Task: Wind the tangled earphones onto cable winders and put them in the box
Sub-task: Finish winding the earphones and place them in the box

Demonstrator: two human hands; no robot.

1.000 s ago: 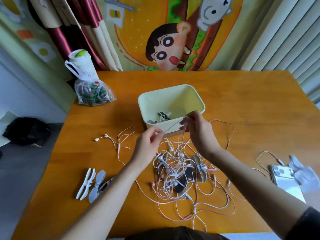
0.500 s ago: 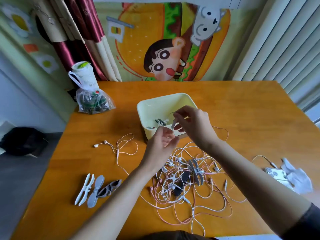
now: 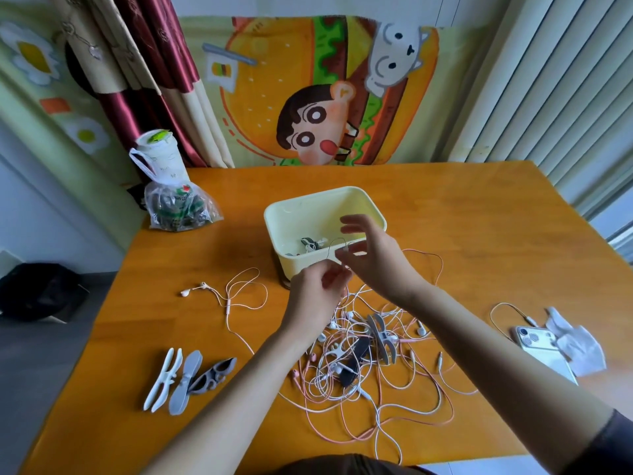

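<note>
by the box (image 3: 276, 223), hands (image 3: 313, 299) (image 3: 378, 265) on earphones (image 3: 356, 389)

the thin earphone cable (image 3: 337, 238), stretched taut between the two hands a second ago, now hangs slack in a small loop arcing up in front of the pale yellow plastic box (image 3: 298, 267). the left hand (image 3: 317, 296) has moved up and right to the box's front wall, still pinching the cable at its fingertips. the right hand (image 3: 375, 260) has spread its blurred fingers over the front rim; whether it holds the cable cannot be told.
</note>
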